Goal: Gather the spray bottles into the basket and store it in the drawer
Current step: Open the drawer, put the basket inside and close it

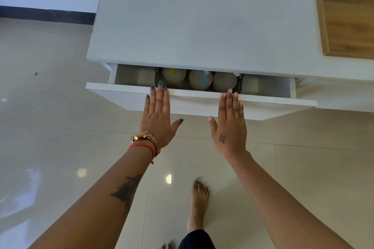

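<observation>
The white drawer of a white cabinet stands open only a narrow gap. Inside the gap sits a dark perforated basket, and three pale rounded spray bottles stand in it side by side, their upper parts hidden under the cabinet top. My left hand lies flat with straight fingers on the drawer front, fingertips at its top edge. My right hand lies flat the same way further right, fingertips at the top edge next to the basket's right wall.
A wooden panel lies on the cabinet top at the far right. Glossy beige floor tiles spread to the left and below. My bare foot stands on the floor under the drawer. A dark skirting strip runs along the wall.
</observation>
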